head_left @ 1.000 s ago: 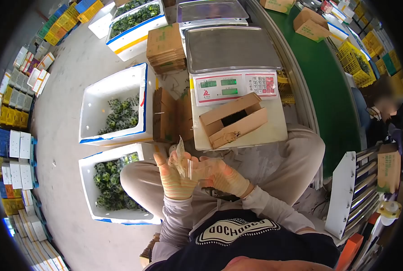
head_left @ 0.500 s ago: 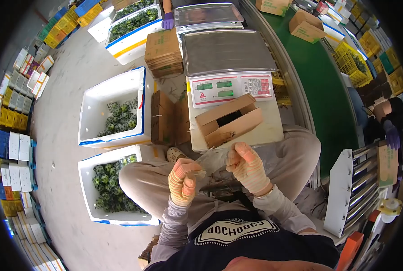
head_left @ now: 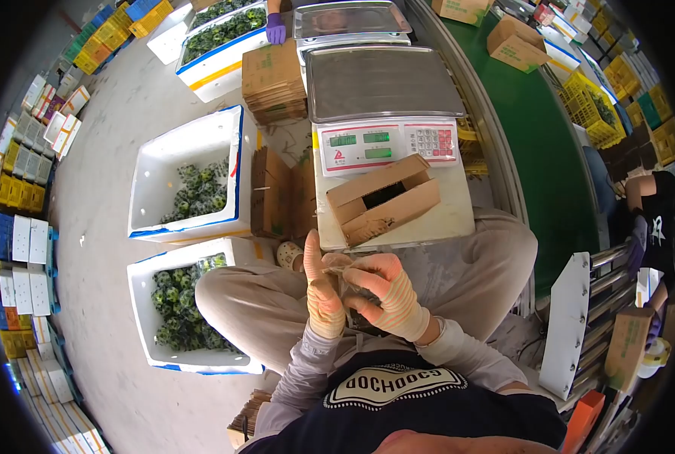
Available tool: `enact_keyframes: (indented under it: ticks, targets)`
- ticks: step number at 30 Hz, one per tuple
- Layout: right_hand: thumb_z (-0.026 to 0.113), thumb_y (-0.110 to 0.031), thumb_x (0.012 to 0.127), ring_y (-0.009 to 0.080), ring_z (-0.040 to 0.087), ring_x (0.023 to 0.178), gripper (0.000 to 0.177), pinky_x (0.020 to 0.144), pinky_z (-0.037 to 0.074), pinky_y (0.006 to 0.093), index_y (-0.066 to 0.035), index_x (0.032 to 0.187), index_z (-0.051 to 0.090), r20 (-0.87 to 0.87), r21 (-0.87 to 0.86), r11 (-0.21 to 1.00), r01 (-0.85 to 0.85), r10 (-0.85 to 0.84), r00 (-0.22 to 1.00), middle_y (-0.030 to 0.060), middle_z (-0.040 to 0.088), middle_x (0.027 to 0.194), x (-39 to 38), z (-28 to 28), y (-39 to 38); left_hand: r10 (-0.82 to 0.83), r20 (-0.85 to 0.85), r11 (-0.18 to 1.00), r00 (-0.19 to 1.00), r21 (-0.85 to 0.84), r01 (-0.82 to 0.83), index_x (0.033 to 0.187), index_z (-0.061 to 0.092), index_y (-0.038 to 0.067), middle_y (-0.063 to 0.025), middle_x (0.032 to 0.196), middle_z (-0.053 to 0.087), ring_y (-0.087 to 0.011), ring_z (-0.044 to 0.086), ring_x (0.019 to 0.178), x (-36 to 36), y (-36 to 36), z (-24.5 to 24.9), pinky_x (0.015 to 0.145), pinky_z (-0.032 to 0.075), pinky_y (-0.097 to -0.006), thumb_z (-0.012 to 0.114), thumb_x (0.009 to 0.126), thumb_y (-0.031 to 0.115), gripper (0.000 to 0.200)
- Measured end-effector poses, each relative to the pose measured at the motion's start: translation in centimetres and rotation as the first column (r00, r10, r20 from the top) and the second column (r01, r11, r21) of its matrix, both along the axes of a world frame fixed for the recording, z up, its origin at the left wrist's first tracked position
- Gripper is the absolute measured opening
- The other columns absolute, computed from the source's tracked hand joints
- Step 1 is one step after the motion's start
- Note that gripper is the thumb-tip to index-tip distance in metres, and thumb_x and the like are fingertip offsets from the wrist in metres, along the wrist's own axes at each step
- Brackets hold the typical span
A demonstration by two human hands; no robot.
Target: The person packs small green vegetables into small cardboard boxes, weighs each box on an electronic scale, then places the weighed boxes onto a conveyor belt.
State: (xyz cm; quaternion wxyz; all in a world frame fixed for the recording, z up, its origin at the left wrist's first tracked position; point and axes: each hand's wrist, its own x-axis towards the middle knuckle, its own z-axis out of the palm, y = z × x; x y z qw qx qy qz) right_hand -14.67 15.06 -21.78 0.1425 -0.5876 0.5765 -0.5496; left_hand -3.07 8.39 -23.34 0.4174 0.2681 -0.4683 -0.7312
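Observation:
Between my gloved hands, over my lap, is a piece of thin clear plastic film, crumpled and partly hidden by the fingers. My left hand has its index finger stretched upward, while its other fingers close on the film's left side. From the other side, my right hand curls its fingers and thumb round the film. Just beyond the hands, an open cardboard box lies tilted on the front of a white stand, below the display of a weighing scale with a metal pan.
On the left stand two white foam boxes holding dark green produce in clear wrap. Flattened cardboard boxes are stacked behind. A green conveyor belt runs along the right, near a roller rack. A co-worker's purple glove shows at the top.
My hands have come closer together, bunching the film that was stretched between them. My left index finger now points up. At right, a co-worker's cardboard box has moved down along the rollers.

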Motion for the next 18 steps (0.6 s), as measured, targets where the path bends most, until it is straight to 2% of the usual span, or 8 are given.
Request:
enact_keyframes:
  ticks: [3, 7, 9, 11, 12, 14, 15, 18]
  targets:
    - [0.076, -0.002, 0.075, 0.0275, 0.059, 0.092, 0.043, 0.079, 0.05, 0.0335, -0.009, 0.115, 0.061, -0.19, -0.039, 0.999, 0.022, -0.029, 0.981, 0.0098, 0.06, 0.105, -1.4, -1.4, 0.3, -0.133, 0.013, 0.988, 0.991, -0.079, 0.134, 0.157, 0.002, 0.019, -0.0074, 0.104, 0.055, -0.0158, 0.053, 0.088, 0.2, -0.6, -0.9, 0.082, 0.046, -0.0321, 0.045, 0.08, 0.079, 0.107]
    - [0.069, -0.005, 0.086, 0.0179, 0.059, 0.08, 0.026, 0.073, 0.049, 0.0287, -0.008, 0.11, 0.061, 0.204, 0.109, 0.974, 0.198, -0.217, 0.955, 0.0052, 0.061, 0.093, -3.9, -2.2, 1.4, 0.036, 0.258, 0.978, 0.966, -0.208, 0.019, 0.156, 0.015, 0.013, -0.0076, 0.105, 0.055, -0.0137, 0.052, 0.085, 1.2, -0.9, 1.1, 0.076, 0.046, -0.0292, 0.048, 0.085, 0.074, 0.099]
    - [0.067, -0.005, 0.087, 0.0151, 0.06, 0.076, 0.024, 0.071, 0.05, 0.0283, -0.008, 0.11, 0.06, 0.379, 0.164, 0.936, 0.31, -0.35, 0.857, 0.0045, 0.062, 0.092, -4.8, -1.4, 1.8, 0.105, 0.19, 0.988, 0.976, -0.135, -0.08, 0.149, 0.031, 0.007, -0.0076, 0.109, 0.054, -0.0095, 0.048, 0.078, 2.0, -2.1, 1.5, 0.071, 0.044, -0.0208, 0.058, 0.095, 0.051, 0.075]
    - [0.063, -0.008, 0.093, 0.0098, 0.058, 0.08, 0.017, 0.07, 0.049, 0.0268, -0.006, 0.109, 0.058, 0.86, 0.089, 0.996, 0.002, -0.078, 0.505, 0.0029, 0.061, 0.094, -5.4, -0.5, 2.2, -0.082, 0.243, 0.989, 0.966, -0.102, 0.11, 0.145, 0.04, 0.004, -0.0072, 0.112, 0.053, -0.0093, 0.05, 0.078, 2.7, -2.8, -0.4, 0.071, 0.046, -0.021, 0.067, 0.094, 0.026, 0.061]
    - [0.062, -0.009, 0.094, 0.0111, 0.059, 0.08, 0.016, 0.071, 0.049, 0.026, -0.006, 0.109, 0.057, 0.927, 0.081, 0.996, -0.04, -0.06, 0.371, 0.0039, 0.062, 0.095, -5.0, -0.4, 2.2, -0.089, 0.236, 0.988, 0.968, -0.101, 0.115, 0.145, 0.04, 0.004, -0.0072, 0.112, 0.053, -0.0093, 0.05, 0.078, 2.1, -2.6, -0.1, 0.071, 0.046, -0.021, 0.067, 0.094, 0.026, 0.061]
    - [0.062, -0.009, 0.094, 0.0117, 0.059, 0.083, 0.016, 0.073, 0.049, 0.0261, -0.006, 0.109, 0.057, 0.967, 0.048, 0.993, -0.108, -0.019, 0.253, 0.0038, 0.062, 0.096, -4.7, -1.4, 2.4, -0.383, 0.305, 0.901, 0.872, -0.087, 0.426, 0.139, 0.047, 0.003, -0.0066, 0.112, 0.053, -0.0102, 0.054, 0.082, 0.5, -1.5, 0.3, 0.074, 0.048, -0.0232, 0.071, 0.087, 0.004, 0.058]
    - [0.062, -0.009, 0.094, 0.0124, 0.06, 0.087, 0.016, 0.075, 0.049, 0.0263, -0.006, 0.109, 0.057, 0.992, 0.004, 0.985, -0.174, 0.017, 0.122, 0.0037, 0.063, 0.098, -4.6, -1.9, 2.5, -0.438, 0.136, 0.899, 0.888, 0.056, 0.435, 0.135, 0.052, 0.003, -0.006, 0.111, 0.054, -0.0114, 0.057, 0.09, -0.2, -0.8, 0.0, 0.077, 0.049, -0.0249, 0.072, 0.082, -0.004, 0.058]
    - [0.058, -0.021, 0.098, 0.016, 0.059, 0.098, 0.026, 0.085, 0.05, 0.0303, -0.005, 0.118, 0.057, 0.984, -0.002, 0.959, -0.283, 0.052, 0.171, 0.0067, 0.061, 0.112, -4.1, -1.4, 2.8, -0.331, -0.024, 0.939, 0.943, 0.088, 0.332, 0.122, 0.06, 0.002, -0.006, 0.111, 0.055, -0.0119, 0.057, 0.091, -1.8, 0.4, -1.9, 0.077, 0.049, -0.0254, 0.072, 0.082, -0.005, 0.042]
